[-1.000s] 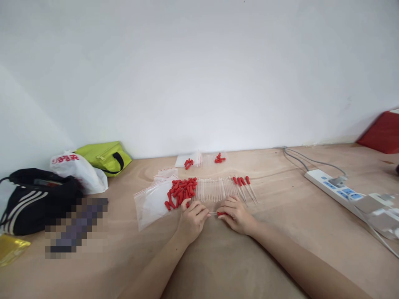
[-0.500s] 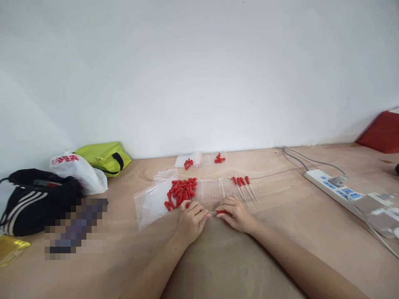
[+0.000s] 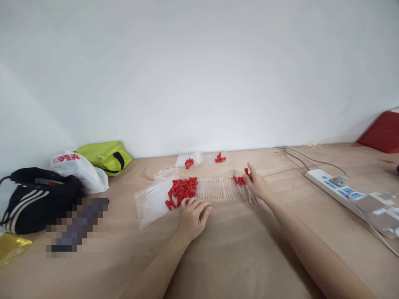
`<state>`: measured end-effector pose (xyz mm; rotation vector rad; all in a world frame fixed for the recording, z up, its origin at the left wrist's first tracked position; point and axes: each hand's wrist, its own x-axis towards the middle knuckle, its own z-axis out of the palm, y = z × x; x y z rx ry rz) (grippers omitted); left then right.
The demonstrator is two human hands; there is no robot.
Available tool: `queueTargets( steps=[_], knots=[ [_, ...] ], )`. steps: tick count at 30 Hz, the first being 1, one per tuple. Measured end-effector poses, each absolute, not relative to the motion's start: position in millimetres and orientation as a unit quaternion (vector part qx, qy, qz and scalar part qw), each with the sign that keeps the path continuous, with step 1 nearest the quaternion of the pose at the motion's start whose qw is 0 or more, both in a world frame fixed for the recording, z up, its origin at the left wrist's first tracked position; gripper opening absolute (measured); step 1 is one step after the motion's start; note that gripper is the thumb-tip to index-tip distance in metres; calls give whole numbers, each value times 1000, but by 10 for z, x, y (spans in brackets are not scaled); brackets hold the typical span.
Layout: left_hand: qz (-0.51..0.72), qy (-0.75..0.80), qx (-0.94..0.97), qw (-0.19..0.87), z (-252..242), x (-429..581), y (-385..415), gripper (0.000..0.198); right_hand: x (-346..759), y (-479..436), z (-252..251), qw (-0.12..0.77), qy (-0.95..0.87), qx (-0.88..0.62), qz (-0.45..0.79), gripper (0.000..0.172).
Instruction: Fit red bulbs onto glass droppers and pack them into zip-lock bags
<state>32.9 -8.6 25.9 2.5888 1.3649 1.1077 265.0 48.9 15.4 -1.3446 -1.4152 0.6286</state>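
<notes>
My right hand is closed on a glass dropper, its red rubber bulb showing above the fingers. It is beside several finished droppers with red bulbs, lying at the right end of a row of clear glass tubes. My left hand rests on the table with curled fingers, at the lower edge of a pile of loose red rubber bulbs. A bit of red shows under its fingertips, which seem to hold one bulb. The pile lies partly on clear zip bags.
Near the wall, two small bags lie with red bulbs on them. A white power strip with cables is on the right. On the left are a black bag, a white plastic bag and a lime-green pouch.
My right hand has moved right and away from the left, carrying the dropper to the bulb-topped droppers. My left hand stays nearly in place, no longer touching the dropper's glass tube.
</notes>
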Motion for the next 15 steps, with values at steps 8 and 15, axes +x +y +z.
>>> queueTargets(
  steps=[8,15],
  knots=[
    [344,421,839,-14,234,357,-71,15,3089,620,70,286,-601,-737,118,55],
    [330,425,843,1,236,351,-75,17,3001,581,63,277,-599,-749,58,38]
  ],
)
